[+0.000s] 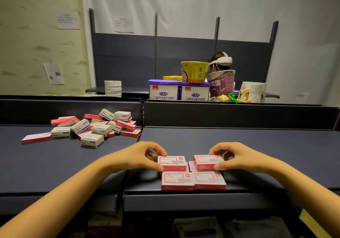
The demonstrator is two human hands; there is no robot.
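Near the front edge of the dark shelf [266, 156], a neat block of red-and-white boxes is being squared up. The left hand [145, 156] pinches the left back box [172, 162] between thumb and curled fingers, and the right hand [233, 156] pinches the right back box [207, 161] the same way. Each box seems to sit on top of another, just behind the front pair [193, 180], probably so that edges line up and labels face upward. The right one lies slightly askew and likely needs nudging. The loose pile [92, 127], well apart on the left, looks like the supply.
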